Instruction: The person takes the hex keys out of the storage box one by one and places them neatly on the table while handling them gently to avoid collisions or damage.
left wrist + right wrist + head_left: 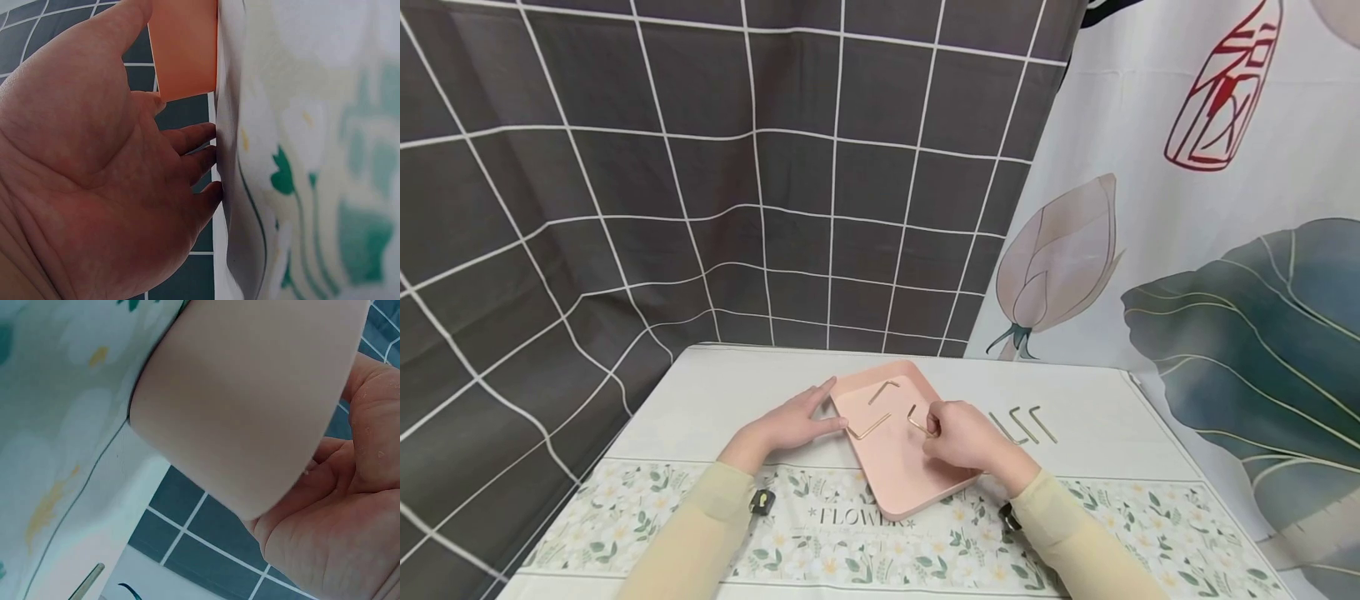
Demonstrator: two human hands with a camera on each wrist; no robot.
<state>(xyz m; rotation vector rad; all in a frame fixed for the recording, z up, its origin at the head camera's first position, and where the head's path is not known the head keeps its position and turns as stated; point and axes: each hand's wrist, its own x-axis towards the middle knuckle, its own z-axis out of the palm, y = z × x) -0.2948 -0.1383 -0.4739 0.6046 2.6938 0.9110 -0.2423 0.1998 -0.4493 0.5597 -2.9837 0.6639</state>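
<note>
A shallow pink tray (887, 475) lies at a slant on the table, with two brass-coloured hex keys inside, one near the far end (883, 390) and one by the left wall (868, 427). My right hand (962, 435) reaches over the tray's right wall and pinches a third hex key (917, 421), whose bent end points left and away. In the right wrist view the tray wall hides the fingertips. My left hand (790, 423) touches the tray's left wall, thumb and fingers spread; the left wrist view shows its relaxed fingers (194, 139) beside the tray corner.
To the right of the tray, three more hex keys (1024, 425) lie side by side, the leftmost partly behind my right hand. A floral printed band (820, 550) crosses the white tablecloth. A dark checked curtain (790, 183) hangs behind the table.
</note>
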